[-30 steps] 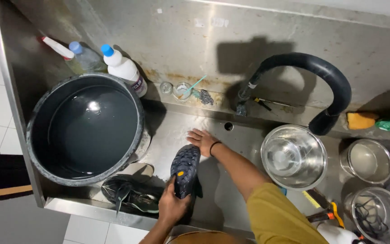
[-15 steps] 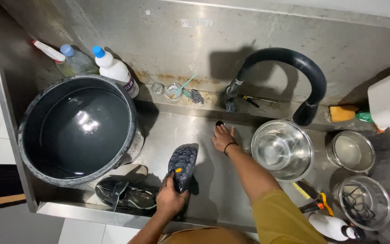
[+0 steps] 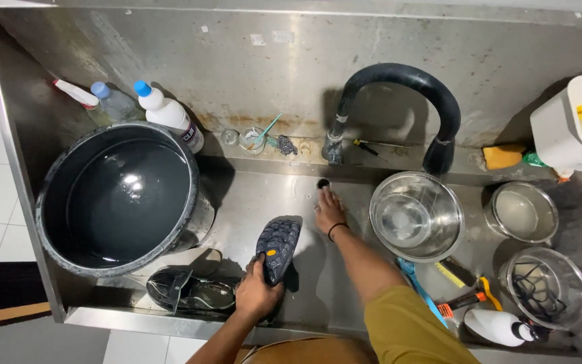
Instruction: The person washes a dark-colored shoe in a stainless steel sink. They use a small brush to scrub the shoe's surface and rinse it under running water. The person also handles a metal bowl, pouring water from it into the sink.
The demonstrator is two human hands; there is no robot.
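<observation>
**Right hand moves to the drain**

Reaching further back than before, the right hand (image 3: 329,213) lies flat, fingers apart, beside the drain hole (image 3: 322,183). Left hand (image 3: 256,292) has its grip clamped on the shoe (image 3: 277,245), sole up, over the sink (image 3: 250,195)

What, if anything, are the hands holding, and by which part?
The left hand grips a dark shoe by its heel end, sole up. The right hand holds nothing, resting by the drain hole.

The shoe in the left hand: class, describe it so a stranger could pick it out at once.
Find the big dark bucket in the steel sink. Right of it, the left hand holds a dark shoe sole-up; unlike the shoe lying below the bucket, it shows a small yellow patch.
</observation>
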